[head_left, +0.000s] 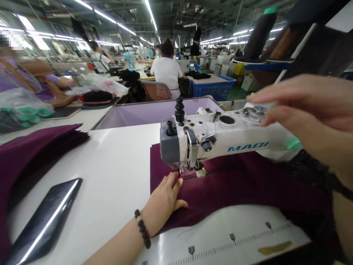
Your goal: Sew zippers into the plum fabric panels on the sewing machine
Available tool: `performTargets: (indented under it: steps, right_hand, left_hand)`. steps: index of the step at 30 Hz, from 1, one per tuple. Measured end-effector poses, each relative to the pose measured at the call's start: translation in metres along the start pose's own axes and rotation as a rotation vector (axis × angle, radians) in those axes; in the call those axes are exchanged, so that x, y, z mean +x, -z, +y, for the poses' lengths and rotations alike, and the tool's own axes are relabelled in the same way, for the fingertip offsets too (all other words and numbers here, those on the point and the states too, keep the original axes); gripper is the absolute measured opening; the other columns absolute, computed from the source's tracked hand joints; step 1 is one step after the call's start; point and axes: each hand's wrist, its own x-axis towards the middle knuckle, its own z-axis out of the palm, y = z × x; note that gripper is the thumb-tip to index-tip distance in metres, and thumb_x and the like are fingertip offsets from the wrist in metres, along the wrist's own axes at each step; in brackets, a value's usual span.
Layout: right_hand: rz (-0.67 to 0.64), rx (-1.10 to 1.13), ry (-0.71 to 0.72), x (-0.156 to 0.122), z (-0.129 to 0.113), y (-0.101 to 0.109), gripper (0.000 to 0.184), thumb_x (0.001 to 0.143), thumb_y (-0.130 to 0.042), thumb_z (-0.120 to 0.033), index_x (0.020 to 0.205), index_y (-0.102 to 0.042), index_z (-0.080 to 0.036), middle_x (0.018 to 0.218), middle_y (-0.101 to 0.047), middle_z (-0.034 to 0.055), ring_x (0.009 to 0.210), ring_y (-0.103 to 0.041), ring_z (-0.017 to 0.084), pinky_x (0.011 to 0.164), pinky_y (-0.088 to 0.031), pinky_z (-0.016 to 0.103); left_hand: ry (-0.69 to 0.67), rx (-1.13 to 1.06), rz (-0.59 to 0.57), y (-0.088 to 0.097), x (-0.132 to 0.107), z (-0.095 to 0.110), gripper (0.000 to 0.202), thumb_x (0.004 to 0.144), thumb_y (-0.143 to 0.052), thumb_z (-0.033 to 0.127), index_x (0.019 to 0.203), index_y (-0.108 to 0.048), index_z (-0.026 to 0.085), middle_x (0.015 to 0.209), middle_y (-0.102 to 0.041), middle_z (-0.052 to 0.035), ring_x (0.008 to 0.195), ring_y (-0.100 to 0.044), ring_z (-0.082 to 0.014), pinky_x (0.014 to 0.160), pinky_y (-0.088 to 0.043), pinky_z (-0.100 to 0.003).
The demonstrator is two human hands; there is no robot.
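My left hand (163, 200) lies flat, fingers stretched out, on a piece of dark purple fabric (234, 187) just in front of the presser foot (200, 170) of a white sewing machine (220, 138). A dark bead bracelet circles that wrist. My right hand (306, 106) hovers over the top of the machine arm, fingers extended and apart, close to the round metal tension discs (256, 112); nothing shows in it. The fabric runs under the needle and off to the right.
A black phone (44, 221) lies on the white table (110, 173) at the lower left. A stack of purple fabric pieces (33, 147) sits left. A ruler scale (234, 239) marks the table's front. Thread cones (259, 35) stand at the right. Other workers sit at machines behind.
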Motion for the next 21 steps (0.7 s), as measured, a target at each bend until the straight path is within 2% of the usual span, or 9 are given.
performTargets:
  steps: [1,3,5,8,10,13,15,18,21]
  right_hand:
    - [0.014,-0.057,0.028,0.016,0.008,0.001,0.026,0.088,-0.043,-0.033,0.111,-0.055,-0.033,0.1,-0.061,-0.0043,0.089,-0.059,0.019,0.083,-0.048,0.029]
    - [-0.119,-0.087,0.087,0.045,0.023,-0.007,0.032,0.085,-0.048,-0.021,0.116,-0.055,-0.023,0.115,-0.056,-0.0012,0.096,-0.057,0.019,0.086,-0.046,0.029]
    - [-0.272,-0.045,0.162,0.067,0.037,-0.02,0.034,0.083,-0.05,-0.016,0.116,-0.055,-0.016,0.119,-0.054,0.001,0.102,-0.054,0.016,0.092,-0.041,0.029]
    - [-0.53,0.042,0.185,0.085,0.055,-0.035,0.031,0.083,-0.052,-0.018,0.114,-0.056,-0.016,0.101,-0.063,-0.0005,0.078,-0.061,0.01,0.08,-0.048,0.026]
    - [-0.622,0.067,0.203,0.09,0.066,-0.038,0.026,0.083,-0.054,-0.024,0.107,-0.062,-0.019,0.086,-0.066,-0.0025,0.064,-0.062,0.009,0.065,-0.051,0.022]
    - [-0.579,0.019,0.233,0.093,0.077,-0.036,0.023,0.08,-0.057,-0.033,0.092,-0.068,-0.017,0.076,-0.067,-0.0029,0.061,-0.061,0.009,0.057,-0.049,0.02]
    - [-0.547,-0.055,0.206,0.094,0.079,-0.033,0.032,0.077,-0.054,-0.041,0.086,-0.068,-0.013,0.073,-0.066,-0.0036,0.059,-0.06,0.007,0.059,-0.046,0.018]
    - [-0.582,-0.158,0.131,0.096,0.072,-0.029,0.06,0.074,-0.03,-0.05,0.086,-0.065,-0.003,0.073,-0.063,-0.0048,0.063,-0.057,0.003,0.063,-0.039,0.017]
    - [-0.568,-0.246,0.121,0.096,0.063,-0.027,0.069,0.073,-0.018,-0.049,0.084,-0.063,0.002,0.075,-0.062,-0.0037,0.073,-0.055,0.003,0.065,-0.035,0.02]
  left_hand:
    - [0.006,-0.013,0.004,0.0,0.0,0.0,0.06,0.066,-0.07,0.043,0.112,-0.055,0.007,0.119,-0.052,-0.0215,0.108,-0.053,-0.0327,0.087,-0.048,-0.042]
    - [0.013,-0.022,0.003,-0.002,-0.001,0.0,0.061,0.065,-0.071,0.041,0.112,-0.055,0.006,0.119,-0.051,-0.0218,0.106,-0.055,-0.0324,0.087,-0.049,-0.04]
    - [0.019,-0.021,0.01,-0.004,-0.002,-0.001,0.061,0.065,-0.071,0.041,0.112,-0.055,0.006,0.119,-0.051,-0.0216,0.105,-0.056,-0.0326,0.087,-0.049,-0.04]
    - [0.026,-0.034,0.037,-0.009,-0.003,-0.003,0.06,0.066,-0.069,0.044,0.113,-0.055,0.009,0.118,-0.051,-0.0196,0.105,-0.055,-0.0326,0.086,-0.05,-0.041]
    - [0.029,-0.037,0.042,-0.01,-0.004,-0.004,0.059,0.067,-0.068,0.045,0.113,-0.055,0.01,0.117,-0.051,-0.0183,0.105,-0.056,-0.032,0.085,-0.05,-0.04]
    - [0.021,-0.024,0.039,-0.01,-0.003,-0.004,0.059,0.067,-0.068,0.045,0.113,-0.056,0.01,0.115,-0.052,-0.0176,0.104,-0.056,-0.0314,0.085,-0.05,-0.038]
    - [0.005,-0.01,0.034,-0.008,-0.002,-0.003,0.059,0.067,-0.069,0.044,0.112,-0.056,0.009,0.113,-0.054,-0.0178,0.104,-0.055,-0.0317,0.085,-0.05,-0.038]
    - [-0.001,-0.002,0.016,-0.004,-0.002,-0.003,0.059,0.066,-0.07,0.042,0.111,-0.056,0.007,0.111,-0.055,-0.0184,0.101,-0.057,-0.031,0.086,-0.05,-0.038]
    - [0.01,-0.036,0.02,-0.004,-0.003,-0.003,0.058,0.068,-0.069,0.043,0.113,-0.056,0.009,0.113,-0.053,-0.0175,0.101,-0.057,-0.0296,0.086,-0.05,-0.038]
